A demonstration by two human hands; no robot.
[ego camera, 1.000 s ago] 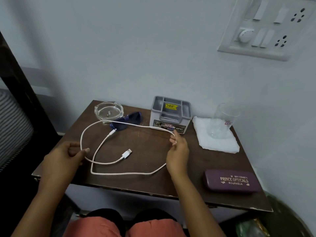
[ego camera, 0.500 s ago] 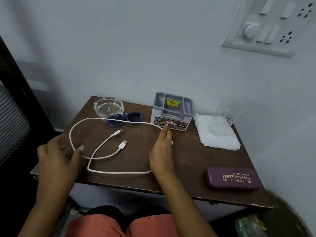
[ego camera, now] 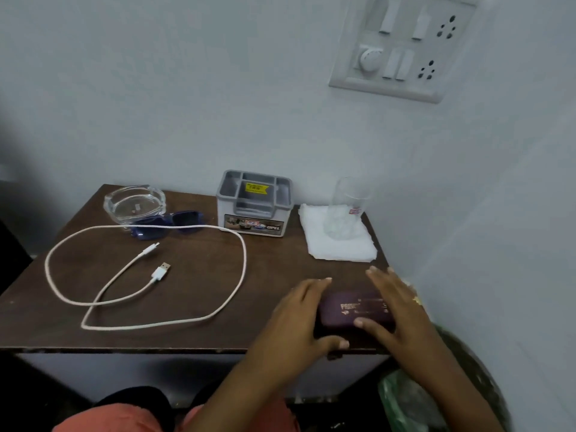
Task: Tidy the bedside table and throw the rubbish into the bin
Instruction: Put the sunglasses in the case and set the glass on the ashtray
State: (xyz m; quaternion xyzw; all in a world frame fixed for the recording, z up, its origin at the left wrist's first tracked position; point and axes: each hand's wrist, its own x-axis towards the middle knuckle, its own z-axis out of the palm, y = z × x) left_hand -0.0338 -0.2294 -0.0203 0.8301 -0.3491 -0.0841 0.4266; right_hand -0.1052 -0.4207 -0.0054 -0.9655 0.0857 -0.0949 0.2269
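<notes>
A purple spectacle case (ego camera: 352, 310) lies at the front right of the brown bedside table (ego camera: 199, 288). My left hand (ego camera: 299, 319) cups its left end and my right hand (ego camera: 392, 310) lies over its right end, thumbs at the near side. A white charging cable (ego camera: 243, 266) lies in a loose loop across the left half of the table, both plugs inside the loop. Blue sunglasses (ego camera: 168, 224) rest by a glass ashtray (ego camera: 134, 202) at the back left. A bin (ego camera: 467, 385) with a green liner stands low at the right.
A grey organiser box (ego camera: 254, 202) stands at the back middle against the wall. An empty drinking glass (ego camera: 347, 207) stands on a white tissue (ego camera: 339, 244) at the back right. A switch panel (ego camera: 402, 45) is on the wall above.
Both hands let go of the cable and moved right to the spectacle case. The cable now lies loose on the table. The view has shifted closer.
</notes>
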